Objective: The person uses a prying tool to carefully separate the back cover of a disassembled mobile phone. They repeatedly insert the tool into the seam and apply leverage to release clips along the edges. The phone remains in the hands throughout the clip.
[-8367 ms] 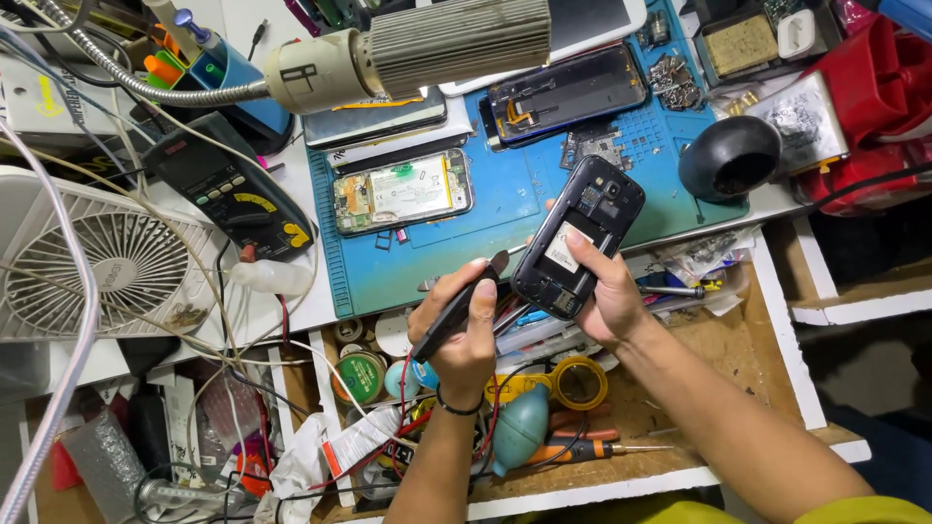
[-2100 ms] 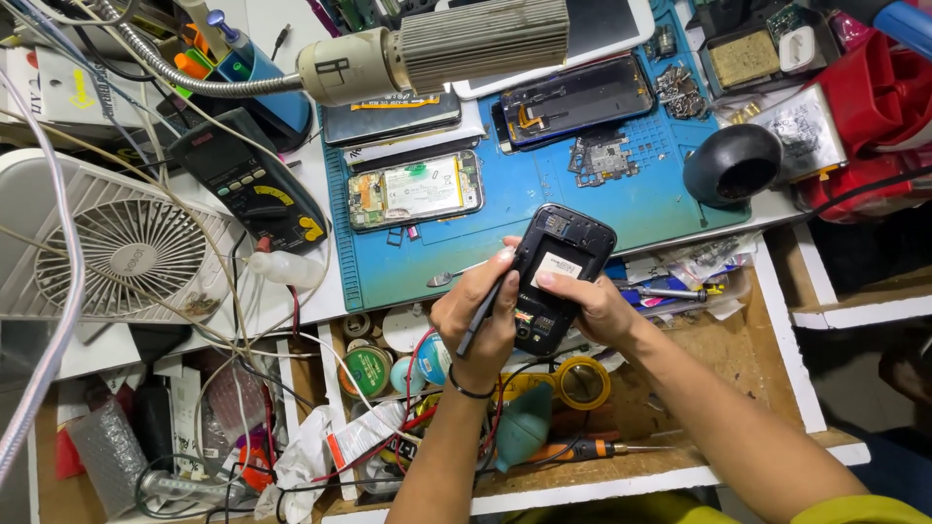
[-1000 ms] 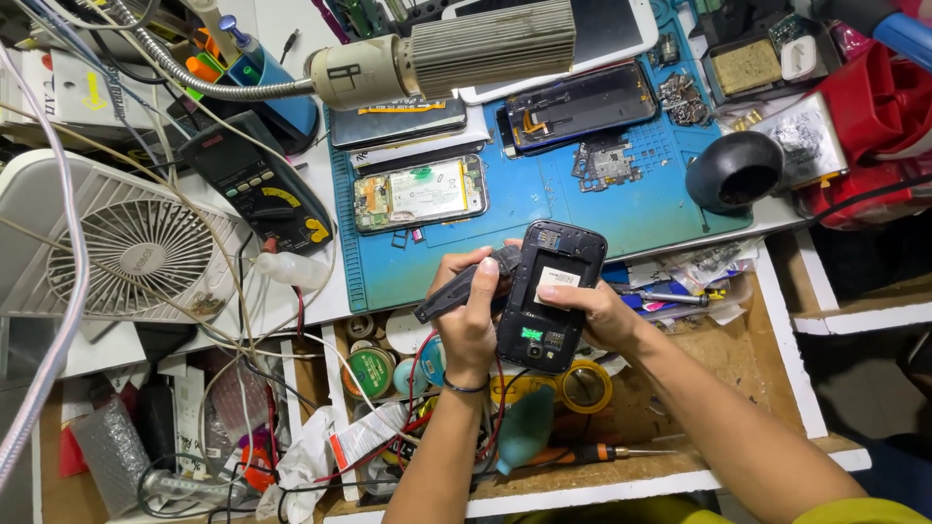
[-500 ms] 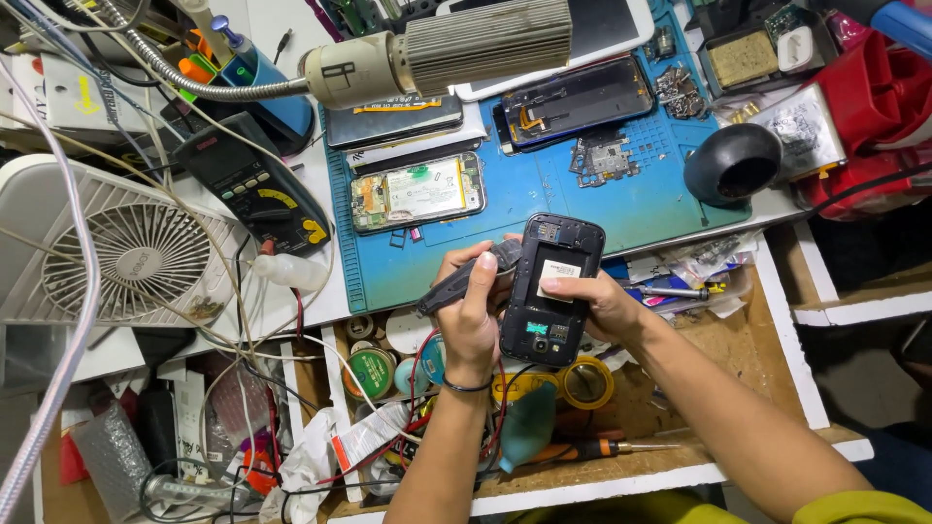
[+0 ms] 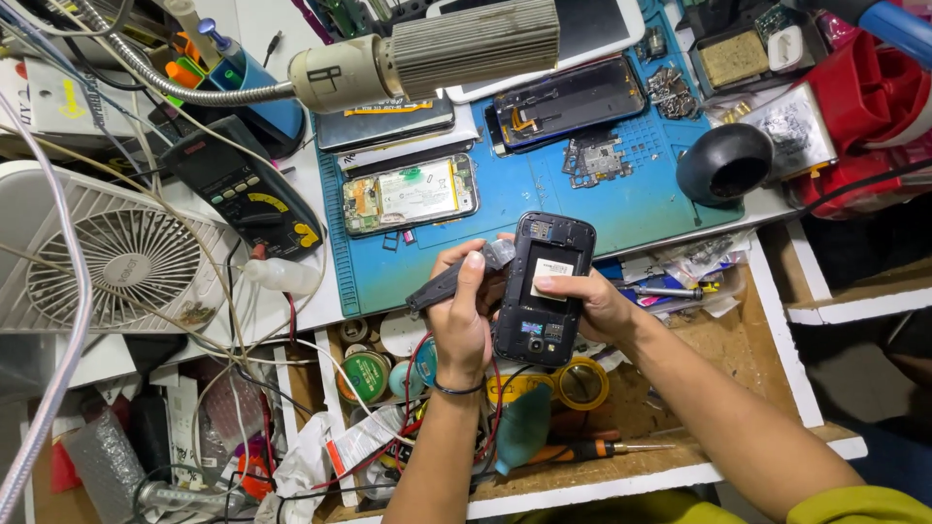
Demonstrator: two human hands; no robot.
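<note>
Left hand [image 5: 461, 325]: thin dark band at wrist, forearm bare. Right hand [image 5: 592, 306]: forearm bare, yellow-green sleeve edge showing at the upper arm.

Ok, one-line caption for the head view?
Right hand holds an opened black phone; left hand holds a black tool beside it.

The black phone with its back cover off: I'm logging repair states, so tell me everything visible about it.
The black phone with its back cover off is a dark plastic body with rounded corners, held upright and slightly tilted over the edge of the blue work mat. Its open back shows a white rectangular label in the battery bay and small parts near both ends. The right hand grips its side, thumb on the label; the left hand holds a black tool against its upper left edge.
</note>
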